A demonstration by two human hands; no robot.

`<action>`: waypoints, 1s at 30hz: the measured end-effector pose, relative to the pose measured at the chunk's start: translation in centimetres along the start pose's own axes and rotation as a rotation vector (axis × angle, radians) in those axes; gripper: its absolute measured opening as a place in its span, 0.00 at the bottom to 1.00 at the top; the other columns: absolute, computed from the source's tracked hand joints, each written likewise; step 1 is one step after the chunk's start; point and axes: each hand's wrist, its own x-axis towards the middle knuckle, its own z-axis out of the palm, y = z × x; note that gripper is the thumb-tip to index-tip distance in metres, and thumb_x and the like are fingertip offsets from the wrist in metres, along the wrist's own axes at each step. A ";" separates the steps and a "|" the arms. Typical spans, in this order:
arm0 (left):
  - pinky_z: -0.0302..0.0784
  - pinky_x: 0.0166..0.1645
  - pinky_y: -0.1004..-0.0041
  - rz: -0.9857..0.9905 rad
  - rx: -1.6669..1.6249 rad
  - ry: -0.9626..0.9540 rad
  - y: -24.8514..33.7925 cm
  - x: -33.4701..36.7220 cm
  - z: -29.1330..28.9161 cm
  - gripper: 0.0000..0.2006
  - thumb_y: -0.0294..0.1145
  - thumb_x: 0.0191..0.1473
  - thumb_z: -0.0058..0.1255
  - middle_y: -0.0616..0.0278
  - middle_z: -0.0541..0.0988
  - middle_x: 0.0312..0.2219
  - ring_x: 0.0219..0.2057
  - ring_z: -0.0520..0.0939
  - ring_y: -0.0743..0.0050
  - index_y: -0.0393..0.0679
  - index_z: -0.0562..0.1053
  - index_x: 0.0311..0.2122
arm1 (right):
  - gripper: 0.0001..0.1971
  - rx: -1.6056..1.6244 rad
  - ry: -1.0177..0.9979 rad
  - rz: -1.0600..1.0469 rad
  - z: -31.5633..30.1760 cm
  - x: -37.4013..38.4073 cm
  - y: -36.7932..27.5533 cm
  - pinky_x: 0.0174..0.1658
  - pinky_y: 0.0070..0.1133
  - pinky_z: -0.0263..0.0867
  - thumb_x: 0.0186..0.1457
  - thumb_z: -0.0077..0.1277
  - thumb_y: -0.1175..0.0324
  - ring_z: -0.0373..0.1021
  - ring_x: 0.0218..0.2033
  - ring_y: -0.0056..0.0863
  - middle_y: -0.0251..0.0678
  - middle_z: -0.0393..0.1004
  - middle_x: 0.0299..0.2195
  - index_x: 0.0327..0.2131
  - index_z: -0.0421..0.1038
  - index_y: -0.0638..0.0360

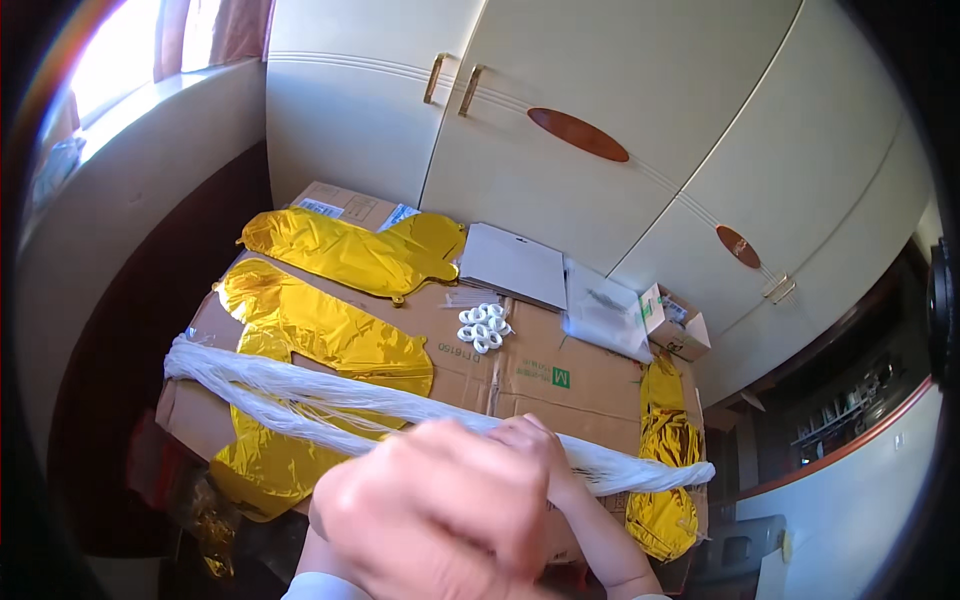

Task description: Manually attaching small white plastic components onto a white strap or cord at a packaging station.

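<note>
Close in front, my left hand (430,505) is curled closed and smeared by motion; whatever its fingers hold is hidden. Just beyond it, my right hand (527,437) reaches over the middle of a long bundle of white strings (290,385). Its fingers look bent together, partly covered by the left hand, and I cannot make out what is in them. The bundle stretches across the cardboard-topped table from the left edge to the right edge, in a loose loop. Under its left part lies a flat gold foil balloon (320,325).
A second gold foil balloon (340,250) lies farther back, another folded gold foil piece (668,450) at the right. Several small white rolls (483,328) sit mid-table on the cardboard (590,400). Behind are a grey board (515,265), clear plastic bags (605,310), a small box (675,325) and cream cabinets (600,60).
</note>
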 end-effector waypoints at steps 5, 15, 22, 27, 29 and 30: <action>0.59 0.17 0.78 0.137 -0.168 0.024 1.4 0.1 0.8 0.03 0.21 0.42 0.49 0.57 0.69 0.14 0.14 0.65 0.71 0.39 0.72 0.20 | 0.03 0.019 0.020 0.093 0.2 1.3 -1.5 0.32 0.24 0.65 0.42 0.55 0.71 0.67 0.29 0.30 0.32 0.71 0.25 0.25 0.74 0.56; 0.54 0.14 0.85 0.185 -0.570 -0.070 1.0 0.7 0.8 0.08 0.24 0.46 0.53 0.64 0.71 0.16 0.13 0.65 0.84 0.53 0.73 0.32 | 0.03 -0.070 0.016 0.087 2.0 3.7 -1.8 0.33 0.24 0.65 0.43 0.54 0.68 0.67 0.29 0.29 0.30 0.69 0.24 0.23 0.72 0.56; 0.50 0.14 0.83 0.237 -0.692 -0.375 2.3 1.7 0.6 0.07 0.24 0.49 0.45 0.66 0.67 0.14 0.12 0.63 0.84 0.45 0.69 0.20 | 0.04 0.155 -0.047 0.238 0.8 3.7 -1.4 0.31 0.22 0.63 0.49 0.49 0.70 0.68 0.28 0.26 0.32 0.68 0.22 0.27 0.67 0.59; 0.56 0.15 0.76 0.135 -0.596 -0.672 2.0 1.2 1.5 0.14 0.30 0.55 0.39 0.67 0.63 0.14 0.15 0.67 0.74 0.46 0.65 0.17 | 0.08 0.711 -0.189 0.484 -2.4 4.3 -0.9 0.29 0.17 0.59 0.52 0.47 0.69 0.61 0.24 0.16 0.28 0.63 0.19 0.35 0.61 0.59; 0.63 0.17 0.75 0.069 -0.509 -0.815 1.6 2.1 1.7 0.11 0.31 0.53 0.42 0.60 0.69 0.17 0.17 0.70 0.71 0.42 0.68 0.20 | 0.09 0.828 -0.211 0.425 -4.5 5.2 -1.7 0.28 0.14 0.57 0.52 0.46 0.70 0.57 0.23 0.12 0.25 0.61 0.19 0.36 0.61 0.59; 0.65 0.18 0.75 0.018 -0.490 -0.790 1.4 2.6 2.1 0.09 0.26 0.50 0.44 0.58 0.71 0.17 0.17 0.71 0.69 0.38 0.70 0.20 | 0.09 0.886 -0.219 0.375 -5.5 5.9 -2.3 0.28 0.13 0.56 0.52 0.46 0.70 0.56 0.23 0.11 0.24 0.59 0.20 0.36 0.61 0.59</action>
